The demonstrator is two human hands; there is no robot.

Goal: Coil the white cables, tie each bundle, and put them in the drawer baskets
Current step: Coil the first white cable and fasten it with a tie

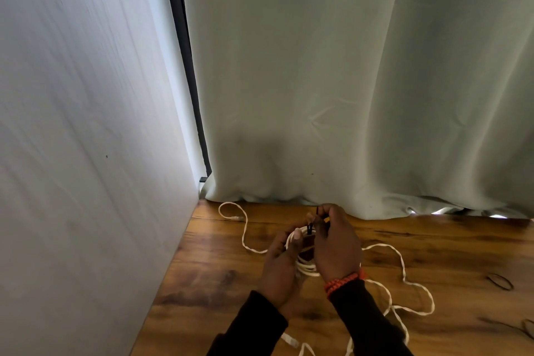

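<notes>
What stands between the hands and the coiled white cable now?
Nothing: the left hand grips the coiled white cable, and the right hand pinches a black tie at the coil's top. The drawer baskets are out of view.

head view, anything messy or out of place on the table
Yes. Loose white cable sprawls uncoiled over the wooden table, one stray end near the curtain. Only the bundle in the hands is coiled. Nothing looks damaged.
</notes>
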